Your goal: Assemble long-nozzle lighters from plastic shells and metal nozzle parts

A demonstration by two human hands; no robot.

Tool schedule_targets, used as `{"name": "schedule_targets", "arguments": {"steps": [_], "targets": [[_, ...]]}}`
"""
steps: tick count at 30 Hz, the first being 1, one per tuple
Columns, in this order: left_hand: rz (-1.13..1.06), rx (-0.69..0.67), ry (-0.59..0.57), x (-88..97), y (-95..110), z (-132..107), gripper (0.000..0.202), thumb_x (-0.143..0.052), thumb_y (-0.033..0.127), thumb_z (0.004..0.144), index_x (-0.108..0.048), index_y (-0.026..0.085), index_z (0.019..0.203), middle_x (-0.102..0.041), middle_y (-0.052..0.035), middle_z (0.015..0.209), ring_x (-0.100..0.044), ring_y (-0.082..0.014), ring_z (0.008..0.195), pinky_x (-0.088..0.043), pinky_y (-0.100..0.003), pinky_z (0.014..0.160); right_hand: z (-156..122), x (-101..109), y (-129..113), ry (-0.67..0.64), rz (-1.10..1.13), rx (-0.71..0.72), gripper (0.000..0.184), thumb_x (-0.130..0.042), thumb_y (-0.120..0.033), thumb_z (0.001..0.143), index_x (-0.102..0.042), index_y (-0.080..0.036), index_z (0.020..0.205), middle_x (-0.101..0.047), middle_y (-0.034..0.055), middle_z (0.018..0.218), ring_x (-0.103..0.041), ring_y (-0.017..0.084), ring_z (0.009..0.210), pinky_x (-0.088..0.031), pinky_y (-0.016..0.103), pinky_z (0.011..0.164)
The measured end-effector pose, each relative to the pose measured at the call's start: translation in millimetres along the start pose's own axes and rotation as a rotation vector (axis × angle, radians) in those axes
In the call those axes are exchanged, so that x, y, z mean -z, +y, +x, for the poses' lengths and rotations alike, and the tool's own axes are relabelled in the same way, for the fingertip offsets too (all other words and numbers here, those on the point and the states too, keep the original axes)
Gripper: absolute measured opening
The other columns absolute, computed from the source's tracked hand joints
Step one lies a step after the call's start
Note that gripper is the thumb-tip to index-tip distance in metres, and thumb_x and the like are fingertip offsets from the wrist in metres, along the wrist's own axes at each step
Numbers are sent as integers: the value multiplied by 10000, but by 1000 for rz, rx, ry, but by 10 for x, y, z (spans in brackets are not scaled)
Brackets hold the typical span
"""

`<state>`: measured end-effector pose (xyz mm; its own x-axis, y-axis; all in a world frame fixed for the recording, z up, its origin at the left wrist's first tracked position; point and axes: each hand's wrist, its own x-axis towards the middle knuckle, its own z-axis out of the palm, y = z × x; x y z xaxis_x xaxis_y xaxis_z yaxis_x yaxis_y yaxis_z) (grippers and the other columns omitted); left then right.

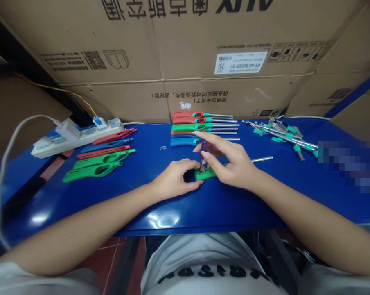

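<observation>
A green long-necked lighter (pixel 208 173) lies flat on the blue table, its metal tube pointing right. My left hand (pixel 178 177) grips the handle end of the lighter between thumb and fingers. In my right hand (pixel 229 157) a small screwdriver (pixel 204 148) with a dark purple handle stands nearly upright. The screwdriver's tip meets the green handle close to its left end. My right palm covers the middle of the lighter.
Behind my hands lies a stack of lighters (pixel 188 128) in red, green and blue. Loose handle shells (pixel 95 166) sit at left beside a white power strip (pixel 77 137). Metal tubes with teal parts (pixel 283 137) are heaped at right. A cardboard wall (pixel 188 82) closes the back.
</observation>
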<state>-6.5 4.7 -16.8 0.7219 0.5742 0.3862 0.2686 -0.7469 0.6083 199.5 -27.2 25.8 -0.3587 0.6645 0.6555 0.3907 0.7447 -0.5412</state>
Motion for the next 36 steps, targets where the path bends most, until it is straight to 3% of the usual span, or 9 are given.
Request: {"name": "schedule_targets", "arguments": {"steps": [6,12,16,20,23,27,32,36], "targets": [[10,5,-20,1,4,-4,164,-739,245,837,-646,190,960,-722,-13,931,-692,-167,855,-551,-284,827,-3,-1,5,-112,-4,14,538,-459,-181,1000,-389,-267,1527,-694,70,1189,-697,155,894,-599,296,799],[-1,-39,-37,-4,19,-2,166,-748,242,858,-647,180,975,-721,-28,957,-689,-171,896,-546,-277,835,-21,10,3,-76,-209,107,500,-545,-186,961,-476,-251,1451,-715,61,1202,-706,185,1001,-579,299,854],[-24,-61,-62,0,40,2,167,-737,259,880,-654,167,992,-722,-49,988,-689,-182,942,-546,-293,867,-2,33,-9,-70,-362,163,483,-568,-262,978,-484,-240,1453,-749,58,1111,-721,203,983,-582,298,799],[-52,-44,-88,12,54,10,191,-736,275,884,-654,177,1026,-729,-51,1031,-687,-194,989,-543,-318,913,22,38,-48,-53,-226,75,469,-447,-193,1015,-459,-245,1481,-715,72,1230,-720,167,954,-583,295,826],[-53,-49,-98,16,54,14,173,-728,270,889,-658,177,1017,-729,-53,1039,-687,-196,1001,-542,-321,922,32,47,-61,-11,-213,85,357,-518,-224,1003,-579,-235,1354,-747,49,1125,-722,151,857,-579,275,790],[-48,-55,-96,17,52,17,166,-721,281,893,-665,180,1012,-732,-61,1050,-687,-204,1006,-545,-339,926,29,63,-54,42,-360,130,285,-653,-341,949,-668,-213,1203,-774,46,993,-730,170,795,-575,276,745],[-58,-55,-114,27,64,25,178,-718,287,897,-666,182,1030,-729,-56,1048,-679,-202,1022,-537,-337,943,31,55,-72,13,-152,77,347,-473,-215,1024,-613,-228,1340,-766,41,1126,-742,151,882,-588,288,840],[-52,-68,-114,26,63,24,167,-719,271,896,-667,177,1024,-729,-56,1051,-683,-196,1017,-536,-327,942,39,73,-73,50,-254,143,217,-594,-255,984,-691,-211,1174,-784,33,998,-740,154,827,-578,265,780]]}}
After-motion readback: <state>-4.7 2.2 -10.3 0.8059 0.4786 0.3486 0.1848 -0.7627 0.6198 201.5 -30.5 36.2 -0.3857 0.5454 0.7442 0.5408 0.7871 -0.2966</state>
